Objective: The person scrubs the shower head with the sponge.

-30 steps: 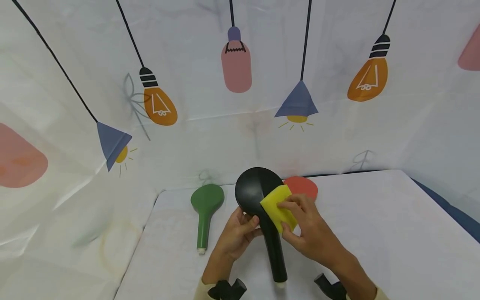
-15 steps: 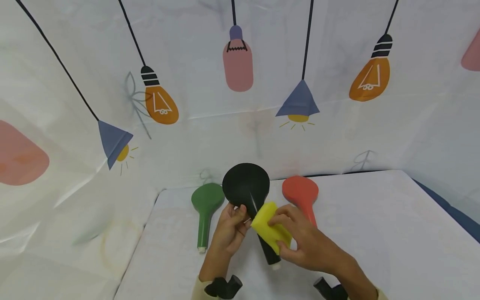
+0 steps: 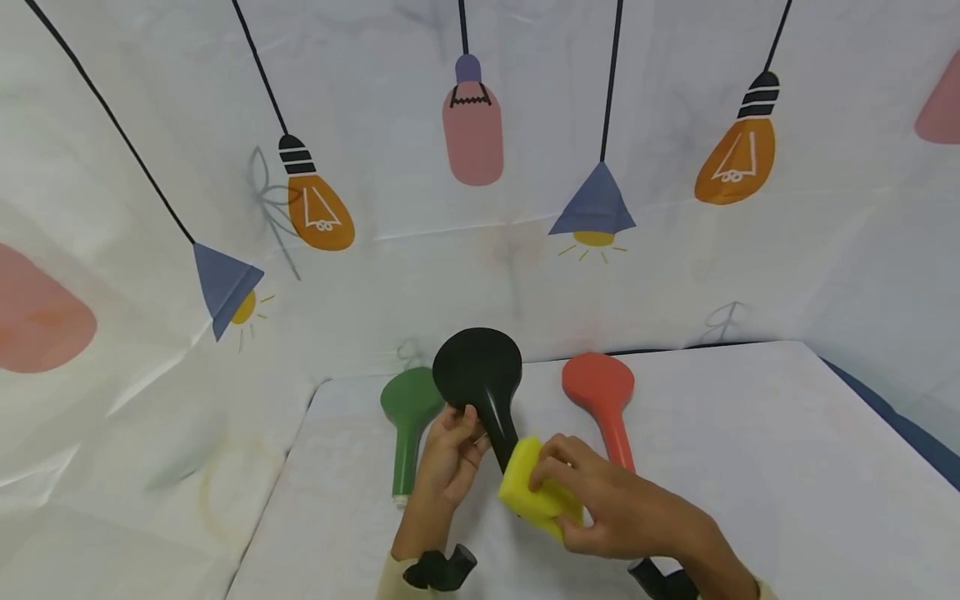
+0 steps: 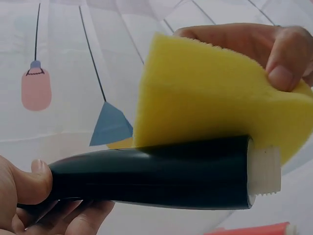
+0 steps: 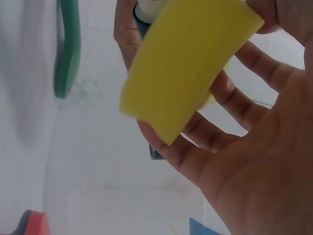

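Observation:
My left hand (image 3: 450, 462) holds a black hand shower head (image 3: 477, 367) near its neck, raised over the table. In the left wrist view its handle (image 4: 156, 176) ends in a white threaded connector (image 4: 266, 171), with the thumb above and fingers beneath the other end. A yellow sponge (image 3: 534, 492) is pinched by my right hand (image 3: 618, 508) and lies against the lower handle. In the right wrist view the bent sponge (image 5: 181, 63) covers most of the shower head. A green shower head (image 3: 408, 408) and a red shower head (image 3: 600, 383) lie on either side.
The white-covered table (image 3: 735, 433) extends to both sides of the hands. Behind it hangs a white backdrop (image 3: 420, 275) printed with lamps and bulbs. A dark blue strip (image 3: 892, 412) shows past the table's right edge.
The sponge has slid down from the black shower head's round head to the lower handle. The black shower head and left hand have shifted left, uncovering the red shower head.

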`<state>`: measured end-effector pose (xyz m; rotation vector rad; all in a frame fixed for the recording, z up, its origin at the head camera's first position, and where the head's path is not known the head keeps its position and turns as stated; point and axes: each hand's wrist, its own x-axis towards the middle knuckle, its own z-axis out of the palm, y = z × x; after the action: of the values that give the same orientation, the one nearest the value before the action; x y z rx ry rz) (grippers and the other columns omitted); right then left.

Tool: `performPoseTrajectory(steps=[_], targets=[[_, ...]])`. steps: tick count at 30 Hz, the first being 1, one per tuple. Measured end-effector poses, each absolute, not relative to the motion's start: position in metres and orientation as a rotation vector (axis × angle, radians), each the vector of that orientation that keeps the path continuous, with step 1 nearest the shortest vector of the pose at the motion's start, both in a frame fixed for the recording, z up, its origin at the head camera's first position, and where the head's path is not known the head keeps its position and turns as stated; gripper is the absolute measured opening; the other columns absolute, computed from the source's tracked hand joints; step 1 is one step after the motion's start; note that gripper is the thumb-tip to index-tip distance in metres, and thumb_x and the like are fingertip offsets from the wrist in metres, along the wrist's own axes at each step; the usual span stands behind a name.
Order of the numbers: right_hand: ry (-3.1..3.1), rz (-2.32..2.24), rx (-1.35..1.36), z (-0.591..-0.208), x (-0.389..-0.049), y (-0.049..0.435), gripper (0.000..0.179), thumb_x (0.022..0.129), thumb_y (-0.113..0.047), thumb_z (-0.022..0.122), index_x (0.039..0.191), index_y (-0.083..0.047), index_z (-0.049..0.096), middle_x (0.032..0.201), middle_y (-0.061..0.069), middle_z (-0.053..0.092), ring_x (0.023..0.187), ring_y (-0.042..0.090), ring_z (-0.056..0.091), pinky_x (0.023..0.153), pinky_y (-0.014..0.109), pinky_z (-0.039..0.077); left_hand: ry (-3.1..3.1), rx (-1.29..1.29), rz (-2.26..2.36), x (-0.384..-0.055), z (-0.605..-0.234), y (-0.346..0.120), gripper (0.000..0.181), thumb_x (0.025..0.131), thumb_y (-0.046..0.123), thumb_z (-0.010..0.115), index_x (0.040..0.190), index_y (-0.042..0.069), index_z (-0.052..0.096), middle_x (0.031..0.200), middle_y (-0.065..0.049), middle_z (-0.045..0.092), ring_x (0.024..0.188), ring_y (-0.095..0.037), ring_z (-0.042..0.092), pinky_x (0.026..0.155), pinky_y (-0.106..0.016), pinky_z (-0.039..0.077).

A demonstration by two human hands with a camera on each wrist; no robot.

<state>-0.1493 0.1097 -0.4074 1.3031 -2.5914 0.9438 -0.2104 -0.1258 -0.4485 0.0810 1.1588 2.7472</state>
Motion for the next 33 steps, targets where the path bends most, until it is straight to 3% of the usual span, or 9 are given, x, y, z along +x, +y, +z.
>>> performPoseTrajectory(steps=[7, 16, 20, 26, 33], targets=[[-2.711, 0.979, 1.421, -0.407, -0.148, 0.111, 0.045, 0.080, -0.010, 0.071, 0.114, -0.034, 0.053, 0.114, -0.015, 0.047, 0.105, 0.002, 0.049, 0.083, 0.017, 0.052, 1.159, 0.036, 2.780, -0.213, -0.455, -0.131, 0.016, 0.103, 0.009, 0.051, 0.119, 0.010, 0.054, 0.096, 0.004, 0.068, 0.088, -0.010, 0.068, 0.084, -0.027, 0.059], [-2.867, 1.032, 1.506, -0.406, -0.149, 0.118, 0.033, 0.084, -0.020, 0.067, 0.111, -0.037, 0.057, 0.108, -0.014, 0.052, 0.097, -0.003, 0.051, 0.073, 0.016, 0.050, 1.217, 0.059, 2.755, -0.218, -0.463, -0.137, 0.027, 0.103, 0.011, 0.053, 0.130, 0.009, 0.047, 0.101, 0.007, 0.069, 0.092, -0.009, 0.068, 0.085, -0.027, 0.058], [-2.873, 1.057, 1.536, -0.401, -0.151, 0.130, 0.032, 0.086, -0.020, 0.067, 0.112, -0.038, 0.060, 0.109, -0.015, 0.054, 0.098, -0.003, 0.052, 0.074, 0.016, 0.051, 1.255, 0.017, 2.724, -0.222, -0.469, -0.139, 0.022, 0.103, 0.011, 0.053, 0.125, 0.010, 0.052, 0.099, 0.007, 0.070, 0.090, -0.009, 0.068, 0.082, -0.027, 0.058], [-2.875, 1.002, 1.347, -0.396, -0.155, 0.155, 0.036, 0.087, -0.017, 0.070, 0.112, -0.040, 0.059, 0.109, -0.017, 0.051, 0.100, 0.001, 0.052, 0.077, 0.019, 0.051, 1.255, -0.077, 2.676, -0.231, -0.482, -0.140, 0.010, 0.103, 0.011, 0.054, 0.107, 0.014, 0.062, 0.096, 0.006, 0.071, 0.089, -0.009, 0.064, 0.079, -0.028, 0.055], [-2.849, 0.901, 1.196, -0.398, -0.159, 0.170, 0.038, 0.084, -0.013, 0.069, 0.111, -0.038, 0.058, 0.112, -0.015, 0.049, 0.102, 0.006, 0.048, 0.075, 0.020, 0.052, 1.332, -0.137, 2.610, -0.250, -0.502, -0.140, 0.011, 0.102, 0.010, 0.054, 0.111, 0.006, 0.059, 0.095, 0.002, 0.067, 0.091, -0.011, 0.061, 0.083, -0.028, 0.050]])
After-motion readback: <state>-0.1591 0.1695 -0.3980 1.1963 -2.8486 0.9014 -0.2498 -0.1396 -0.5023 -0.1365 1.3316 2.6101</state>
